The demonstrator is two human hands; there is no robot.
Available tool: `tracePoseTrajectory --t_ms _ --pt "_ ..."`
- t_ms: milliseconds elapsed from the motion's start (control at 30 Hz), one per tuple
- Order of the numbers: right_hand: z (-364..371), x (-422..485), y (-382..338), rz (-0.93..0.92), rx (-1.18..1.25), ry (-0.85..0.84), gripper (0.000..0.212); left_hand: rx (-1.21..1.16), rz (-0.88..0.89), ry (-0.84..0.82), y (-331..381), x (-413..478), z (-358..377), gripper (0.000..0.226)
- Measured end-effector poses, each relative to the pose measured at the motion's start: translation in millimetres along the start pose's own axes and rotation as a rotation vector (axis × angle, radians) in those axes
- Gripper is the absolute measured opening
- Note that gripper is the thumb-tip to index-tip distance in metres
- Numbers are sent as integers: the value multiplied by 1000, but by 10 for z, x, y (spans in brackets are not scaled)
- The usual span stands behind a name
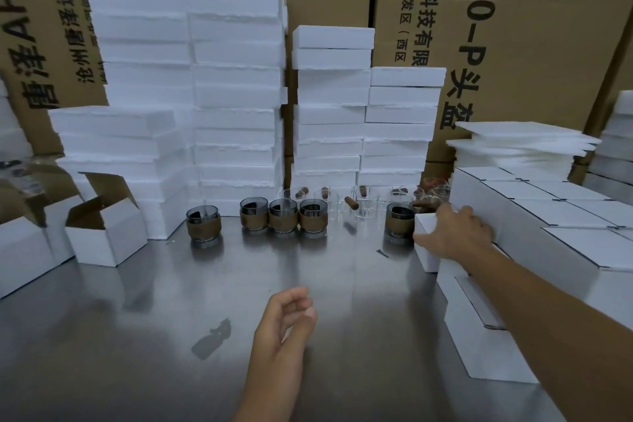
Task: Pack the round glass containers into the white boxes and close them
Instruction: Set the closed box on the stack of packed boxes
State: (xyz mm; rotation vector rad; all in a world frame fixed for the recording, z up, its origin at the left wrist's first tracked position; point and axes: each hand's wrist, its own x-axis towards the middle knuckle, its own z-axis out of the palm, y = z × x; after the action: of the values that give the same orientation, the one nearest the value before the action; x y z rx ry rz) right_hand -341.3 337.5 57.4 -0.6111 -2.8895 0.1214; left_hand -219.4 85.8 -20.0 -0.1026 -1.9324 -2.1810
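Several round glass containers with brown bands stand along the back of the steel table: one alone [203,223], three in a row [283,217], and one [399,217] at the right. My right hand [454,233] rests on a closed white box [426,252] at the left end of a stack of closed white boxes [548,226], fingers spread over its top edge. My left hand [284,322] hovers over the table's middle, fingers loosely curled, holding nothing. Open white boxes [106,233] with raised flaps stand at the left.
Tall stacks of white foam blocks [236,79] line the back, with brown cartons [513,27] behind them. Clear glasses [366,204] with wooden pieces stand behind the banded ones. Thin foam sheets [524,140] are piled at the right. A dark scrap [382,253] lies on the table.
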Motion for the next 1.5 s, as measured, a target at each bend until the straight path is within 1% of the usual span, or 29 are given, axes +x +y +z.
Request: tracePoseTrajectory --t_ms 33,100,167,200,267,333,433,567,700,767,867,1033,1100,1167,1233,1333,1433,1500 --pt "-17 -17 -15 6 -26 -13 66 -2 2 0 9 -6 1 12" --pt "-68 -58 -76 -8 -124 -42 56 -3 5 -10 20 -11 -1 21" --pt "-126 -131 -196 -71 -176 -29 50 -1 -2 -22 18 -5 -17 29" --pt "-144 -188 -278 -131 -137 3 49 1 -5 -22 19 0 -22 25" --pt "-135 -379 -482 -292 62 72 46 -2 -13 -2 14 13 -36 10" --pt "-28 -690 -680 -442 249 59 48 -1 -7 32 6 27 -52 15" --pt "302 -1183 -863 -539 388 13 40 13 10 109 33 36 -95 17" --pt "614 -1473 -876 -555 495 54 24 40 32 227 45 102 -244 20" --pt "687 -1449 -828 -592 496 96 19 131 61 324 48 370 -602 17" --pt "711 -1429 -828 -629 457 75 16 260 87 350 19 584 -901 16" --pt "741 -1404 -854 -694 430 90 12 455 93 428 -42 937 -1453 9" --pt "780 -1362 -878 -737 404 96 10 741 145 497 -45 1429 -2294 21" --pt "783 -1350 -883 -733 405 79 11 846 146 541 -21 1551 -2503 25" --pt "783 -1340 -889 -730 412 69 9 889 132 578 23 1646 -2619 30" --pt "774 -1337 -887 -726 412 54 8 917 116 583 59 1724 -2686 36" --pt "770 -1331 -890 -721 408 39 8 981 66 542 84 1793 -2730 41" --pt "776 -1338 -893 -716 424 31 7 1003 -11 505 112 1792 -2696 38" --pt "782 -1343 -890 -711 435 28 8 991 -9 507 135 1764 -2667 32"
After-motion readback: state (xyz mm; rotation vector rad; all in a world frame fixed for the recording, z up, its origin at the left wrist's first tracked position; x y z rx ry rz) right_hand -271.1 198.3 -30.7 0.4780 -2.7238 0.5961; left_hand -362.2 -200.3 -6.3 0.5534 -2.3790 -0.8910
